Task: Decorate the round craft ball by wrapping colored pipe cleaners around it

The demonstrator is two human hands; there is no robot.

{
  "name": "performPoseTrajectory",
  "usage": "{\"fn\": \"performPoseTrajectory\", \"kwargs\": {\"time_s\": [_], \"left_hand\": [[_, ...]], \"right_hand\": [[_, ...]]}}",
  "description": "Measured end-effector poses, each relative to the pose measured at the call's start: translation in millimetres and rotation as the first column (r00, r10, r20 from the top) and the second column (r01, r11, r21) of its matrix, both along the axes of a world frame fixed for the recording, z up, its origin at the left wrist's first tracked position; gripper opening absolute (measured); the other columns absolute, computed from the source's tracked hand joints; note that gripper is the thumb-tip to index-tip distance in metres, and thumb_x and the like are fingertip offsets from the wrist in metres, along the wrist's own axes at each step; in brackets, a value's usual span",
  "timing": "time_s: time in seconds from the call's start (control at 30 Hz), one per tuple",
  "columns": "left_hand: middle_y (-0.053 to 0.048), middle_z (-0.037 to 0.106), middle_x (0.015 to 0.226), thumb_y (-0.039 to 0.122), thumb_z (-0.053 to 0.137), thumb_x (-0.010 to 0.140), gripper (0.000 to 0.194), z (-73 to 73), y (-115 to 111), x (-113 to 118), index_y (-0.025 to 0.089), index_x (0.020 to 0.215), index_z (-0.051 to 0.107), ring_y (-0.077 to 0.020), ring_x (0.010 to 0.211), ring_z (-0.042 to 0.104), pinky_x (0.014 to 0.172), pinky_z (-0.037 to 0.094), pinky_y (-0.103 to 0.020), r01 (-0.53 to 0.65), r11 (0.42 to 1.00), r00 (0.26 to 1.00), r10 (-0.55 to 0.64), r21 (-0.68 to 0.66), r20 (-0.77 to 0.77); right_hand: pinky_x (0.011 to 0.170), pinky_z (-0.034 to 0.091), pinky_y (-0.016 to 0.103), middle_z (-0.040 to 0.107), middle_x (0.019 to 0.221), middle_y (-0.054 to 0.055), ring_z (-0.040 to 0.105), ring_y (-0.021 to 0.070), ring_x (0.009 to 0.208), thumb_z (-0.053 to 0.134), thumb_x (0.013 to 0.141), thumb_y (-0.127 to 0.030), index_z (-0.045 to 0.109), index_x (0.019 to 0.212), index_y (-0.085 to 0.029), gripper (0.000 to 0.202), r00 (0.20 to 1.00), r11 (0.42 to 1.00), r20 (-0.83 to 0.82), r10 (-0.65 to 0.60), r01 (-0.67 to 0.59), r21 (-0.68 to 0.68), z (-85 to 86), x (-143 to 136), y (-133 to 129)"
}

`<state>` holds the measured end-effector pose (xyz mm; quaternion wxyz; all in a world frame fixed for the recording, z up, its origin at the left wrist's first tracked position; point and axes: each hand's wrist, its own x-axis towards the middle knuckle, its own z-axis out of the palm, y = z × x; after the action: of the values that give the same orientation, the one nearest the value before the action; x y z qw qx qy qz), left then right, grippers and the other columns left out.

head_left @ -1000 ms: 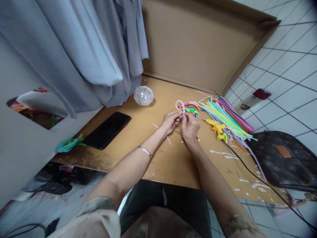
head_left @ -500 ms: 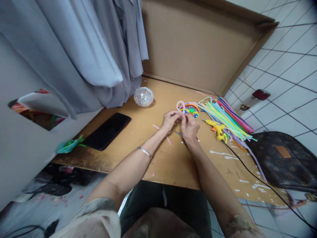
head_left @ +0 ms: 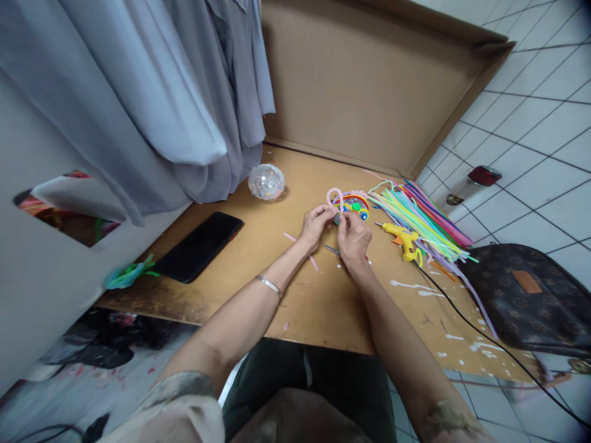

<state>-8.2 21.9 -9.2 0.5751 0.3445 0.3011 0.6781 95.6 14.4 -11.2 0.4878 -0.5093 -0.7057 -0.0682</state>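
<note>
A pink pipe cleaner (head_left: 334, 191), bent into an upright loop, is pinched at its lower ends between my two hands over the table. My left hand (head_left: 316, 226) grips it from the left, thumb and forefinger closed. From the right, my right hand (head_left: 353, 237) pinches it too, fingers curled. Just behind the hands lies a colourful round piece (head_left: 357, 206) with red, yellow, green and blue parts, partly covered by them. Scissors (head_left: 331, 250) show only in part beside my right hand. Pink pipe cleaner scraps (head_left: 314, 263) lie under my left wrist.
A yellow glue gun (head_left: 401, 238) with a black cord lies right of my hands, before a bundle of coloured pipe cleaners (head_left: 420, 215). A brown bag (head_left: 530, 295) sits far right. Leftward are a clear ball (head_left: 266, 181), a black phone (head_left: 198, 246) and green strands (head_left: 132, 272).
The pink loop's two ends have come slightly apart between my fingers. Both hands stay in nearly the same place, still pinching it.
</note>
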Motion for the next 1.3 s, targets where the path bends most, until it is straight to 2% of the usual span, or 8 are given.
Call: {"fn": "performPoseTrajectory", "kwargs": {"time_s": [0.2, 0.3, 0.43, 0.67, 0.87, 1.0, 1.2, 1.3], "left_hand": [[-0.001, 0.07, 0.079, 0.032, 0.081, 0.065, 0.024, 3.0, -0.4, 0.8, 0.015, 0.065, 0.065, -0.0096, 0.075, 0.06, 0.077, 0.047, -0.021, 0.085, 0.993, 0.992, -0.092, 0.078, 0.085], [0.0, 0.068, 0.074, 0.032, 0.082, 0.066, 0.024, 3.7, 1.0, -3.1, 0.015, 0.067, 0.065, -0.0092, 0.07, 0.058, 0.075, 0.047, -0.022, 0.056, 0.997, 0.996, -0.06, 0.048, 0.069], [0.002, 0.065, 0.069, 0.029, 0.084, 0.066, 0.023, 5.8, 2.7, -11.1, 0.014, 0.066, 0.066, -0.0085, 0.066, 0.056, 0.071, 0.046, -0.021, 0.041, 0.997, 0.998, -0.038, 0.065, -0.055], [0.001, 0.065, 0.065, 0.019, 0.084, 0.066, 0.019, 13.7, -1.5, -14.0, 0.014, 0.06, 0.067, -0.0098, 0.066, 0.057, 0.072, 0.045, -0.021, 0.109, 0.984, 0.956, -0.066, 0.138, -0.286], [0.001, 0.067, 0.067, 0.021, 0.084, 0.064, 0.017, 8.2, 0.1, -10.8, 0.013, 0.065, 0.069, -0.0098, 0.066, 0.058, 0.072, 0.046, -0.021, 0.149, 0.978, 0.945, -0.097, 0.148, -0.311], [0.002, 0.066, 0.067, 0.017, 0.087, 0.059, 0.026, 7.2, 1.4, -9.9, 0.014, 0.069, 0.063, -0.0089, 0.064, 0.06, 0.071, 0.047, -0.021, 0.139, 0.983, 0.971, -0.111, 0.122, -0.212], [0.002, 0.067, 0.065, 0.017, 0.086, 0.059, 0.037, 12.9, 2.2, -16.4, 0.016, 0.088, 0.064, -0.0096, 0.059, 0.06, 0.068, 0.047, -0.023, 0.146, 0.986, 0.983, -0.136, 0.08, -0.123], [0.002, 0.066, 0.066, 0.012, 0.078, 0.059, 0.027, 12.7, 3.4, -18.3, 0.014, 0.084, 0.069, -0.0094, 0.062, 0.059, 0.069, 0.047, -0.022, 0.165, 0.985, 0.977, -0.156, 0.058, -0.143]], "right_hand": [[0.071, 0.048, 0.03, 0.074, 0.086, 0.01, 0.065, 0.0201, 0.077, 0.041, 0.095, -0.027, 0.067, 0.091, -0.019, 0.028, 0.993, 0.996, 0.087, 0.084, -0.083, -0.02, 0.0, -0.9, -3.4], [0.074, 0.05, 0.031, 0.074, 0.088, 0.009, 0.066, 0.02, 0.079, 0.045, 0.092, -0.028, 0.067, 0.094, -0.019, 0.024, 0.99, 0.993, 0.078, 0.114, -0.115, 0.016, 3.7, -2.3, -6.3], [0.076, 0.052, 0.033, 0.074, 0.088, 0.009, 0.066, 0.0194, 0.078, 0.048, 0.092, -0.032, 0.067, 0.094, -0.019, 0.023, 0.989, 0.988, -0.05, 0.139, -0.135, 0.073, 10.4, -4.2, -8.9], [0.075, 0.051, 0.032, 0.072, 0.085, 0.007, 0.063, 0.018, 0.076, 0.055, 0.091, -0.038, 0.07, 0.09, -0.019, 0.025, 0.96, 0.986, -0.225, 0.167, -0.166, 0.026, 12.7, -2.9, -6.0], [0.074, 0.051, 0.031, 0.066, 0.084, 0.004, 0.061, 0.0167, 0.077, 0.06, 0.087, -0.035, 0.073, 0.087, -0.02, 0.02, 0.922, 0.977, -0.341, 0.186, -0.209, -0.032, 9.5, 0.8, 2.9], [0.08, 0.052, 0.034, 0.065, 0.086, 0.005, 0.062, 0.0184, 0.082, 0.06, 0.086, -0.035, 0.073, 0.086, -0.019, 0.02, 0.896, 0.977, -0.396, 0.2, -0.212, 0.014, 11.4, 1.8, 4.0], [0.078, 0.05, 0.036, 0.067, 0.083, 0.006, 0.061, 0.0206, 0.08, 0.052, 0.091, -0.031, 0.071, 0.083, -0.02, 0.023, 0.955, 0.982, -0.23, 0.186, -0.188, 0.012, 11.9, 0.3, -1.2], [0.078, 0.048, 0.035, 0.065, 0.085, 0.007, 0.059, 0.0214, 0.082, 0.048, 0.094, -0.029, 0.071, 0.086, -0.021, 0.026, 0.99, 0.992, -0.053, 0.127, -0.126, 0.022, 10.0, -1.3, -4.7]]}}
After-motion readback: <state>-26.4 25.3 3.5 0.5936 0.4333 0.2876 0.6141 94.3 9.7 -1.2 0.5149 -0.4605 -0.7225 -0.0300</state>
